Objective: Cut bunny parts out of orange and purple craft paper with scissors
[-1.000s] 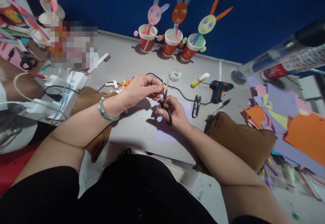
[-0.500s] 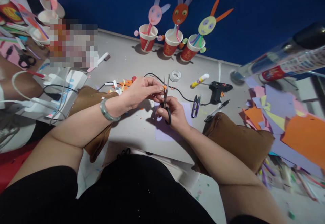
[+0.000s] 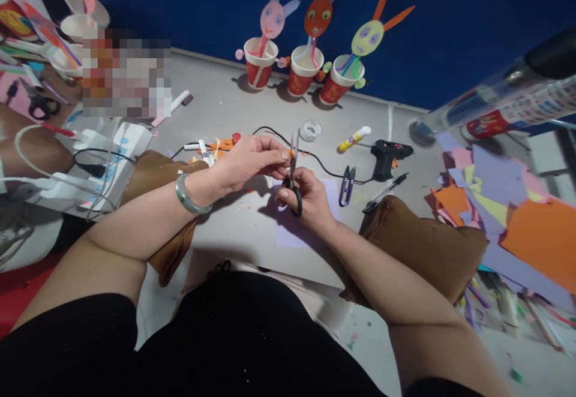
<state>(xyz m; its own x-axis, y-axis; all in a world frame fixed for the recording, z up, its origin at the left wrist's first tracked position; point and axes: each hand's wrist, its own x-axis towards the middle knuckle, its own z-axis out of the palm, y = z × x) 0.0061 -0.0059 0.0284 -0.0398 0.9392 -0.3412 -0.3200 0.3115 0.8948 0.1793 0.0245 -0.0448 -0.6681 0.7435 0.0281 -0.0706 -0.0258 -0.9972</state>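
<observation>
My right hand (image 3: 310,201) is wrapped round the black-handled scissors (image 3: 294,157), whose blades point away from me. Beside the blades, my left hand (image 3: 261,158) pinches a small orange piece of paper (image 3: 290,155). The piece is mostly covered by my fingertips, so its full shape is hidden. Beneath my right hand lies a sheet of light purple paper (image 3: 297,234). Orange scraps (image 3: 225,145) are heaped just beyond my left hand.
Three red paper cups (image 3: 302,76) with paper rabbit heads stand at the back. A tape roll (image 3: 310,131), glue stick (image 3: 354,139), black glue gun (image 3: 384,158), purple thread snips (image 3: 346,186) and pen (image 3: 386,193) lie to the right. Coloured paper (image 3: 540,235) is piled farther right. Cables cross the table.
The scissor blades have shifted slightly in angle at the orange piece. Both hands stay in nearly the same place, and the camera view has moved a little.
</observation>
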